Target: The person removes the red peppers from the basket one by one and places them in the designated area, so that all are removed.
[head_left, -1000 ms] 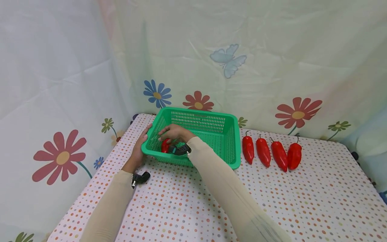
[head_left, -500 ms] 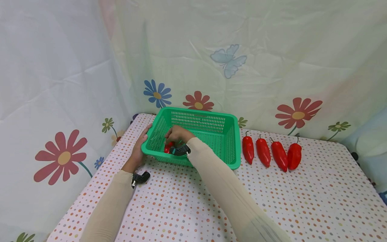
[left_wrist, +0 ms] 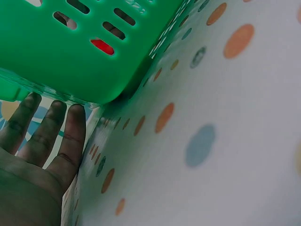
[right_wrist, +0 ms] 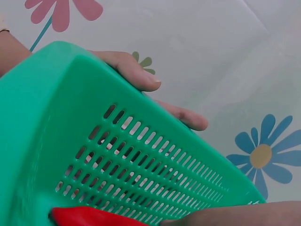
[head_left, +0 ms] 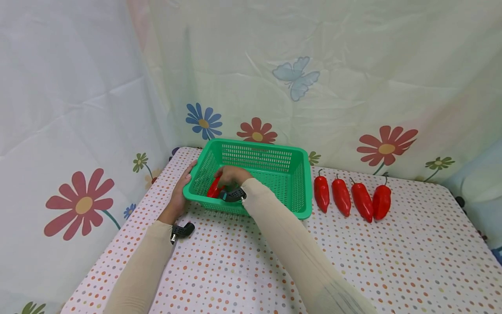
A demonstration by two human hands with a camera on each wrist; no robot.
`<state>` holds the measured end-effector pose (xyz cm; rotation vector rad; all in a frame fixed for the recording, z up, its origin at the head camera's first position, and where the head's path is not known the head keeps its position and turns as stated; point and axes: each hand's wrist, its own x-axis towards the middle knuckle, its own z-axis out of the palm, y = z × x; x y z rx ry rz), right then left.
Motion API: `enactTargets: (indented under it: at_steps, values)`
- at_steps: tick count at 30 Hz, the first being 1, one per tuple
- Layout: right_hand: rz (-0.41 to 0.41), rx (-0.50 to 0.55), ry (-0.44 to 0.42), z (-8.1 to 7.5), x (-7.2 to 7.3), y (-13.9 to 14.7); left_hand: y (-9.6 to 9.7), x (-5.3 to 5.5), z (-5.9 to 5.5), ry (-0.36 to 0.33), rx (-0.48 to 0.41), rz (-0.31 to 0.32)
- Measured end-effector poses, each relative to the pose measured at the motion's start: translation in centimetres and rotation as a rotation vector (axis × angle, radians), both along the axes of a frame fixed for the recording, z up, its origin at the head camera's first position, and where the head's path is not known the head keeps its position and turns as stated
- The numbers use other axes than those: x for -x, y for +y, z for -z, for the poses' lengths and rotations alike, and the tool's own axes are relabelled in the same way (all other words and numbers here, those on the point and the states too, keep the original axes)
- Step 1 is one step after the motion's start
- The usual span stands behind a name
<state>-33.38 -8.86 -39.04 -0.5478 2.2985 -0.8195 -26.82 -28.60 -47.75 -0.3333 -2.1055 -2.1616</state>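
In the head view a green plastic basket [head_left: 300, 183] with slotted walls sits on the table. Along its left side lies my left hand [head_left: 179, 189]. Its fingers [left_wrist: 70, 136] reach straight up against the outer wall in the left wrist view. Inside the basket's left end, my right hand [head_left: 230, 175] pinches a long red pepper [head_left: 213, 189], which slants toward the near left corner. The right wrist view catches only one end of that pepper [right_wrist: 94, 217] and a finger [right_wrist: 235, 215]; the rest of the grip is out of frame.
Several more red peppers [head_left: 341, 198] lie in a row to the right of the basket, stems pointing away. A flowered curtain [head_left: 333, 87] hangs behind and to the left. The table [head_left: 235, 270] has a dotted cover.
My right hand's fingers, spread over the pepper a second ago, have curled down onto it. The pepper has turned and now slants more. The left hand and basket stay put.
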Motion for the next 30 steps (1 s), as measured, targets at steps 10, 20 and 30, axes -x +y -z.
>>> enactTargets:
  at_steps: [10,20,30]
  values:
    - [-0.057,-0.057,0.057,-0.33,-0.08,0.36,0.16,0.01,0.0,0.018,-0.016,-0.003]
    - [-0.076,-0.123,0.039,-0.11,-0.16,-0.09,0.14,-0.22,-0.38,0.003,0.005,-0.015]
    - [-0.101,-0.162,0.088,-0.13,-0.23,-0.07,0.25,-0.19,-0.44,0.014,-0.003,-0.009]
